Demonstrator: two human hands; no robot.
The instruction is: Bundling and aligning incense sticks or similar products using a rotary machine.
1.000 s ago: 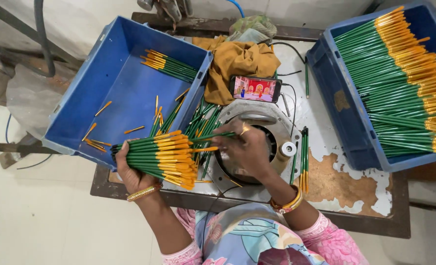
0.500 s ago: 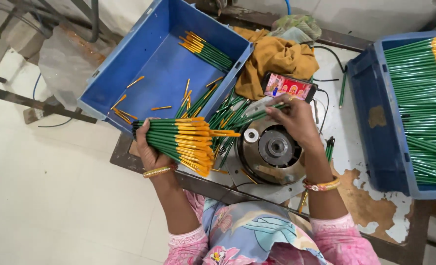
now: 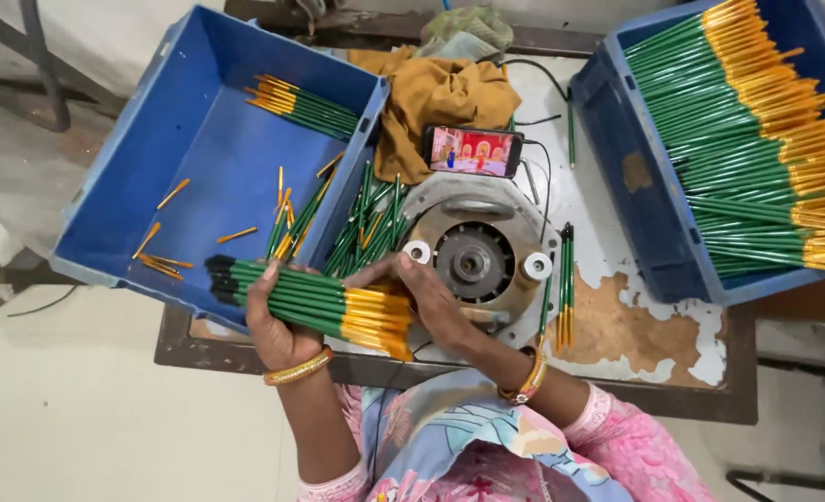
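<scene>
At the bench's front edge, the left hand grips a fat bundle of green-and-yellow pens beside the blue crate; the right hand, fingers curled on its yellow ends, could jog loose pens floorward.

Smooth, glossy green pencils; matt blue plastic crate; dull cast-metal machine; soft mustard cloth behind it; desk paint flaked, rough.

Head view, steeply down, close.
</scene>
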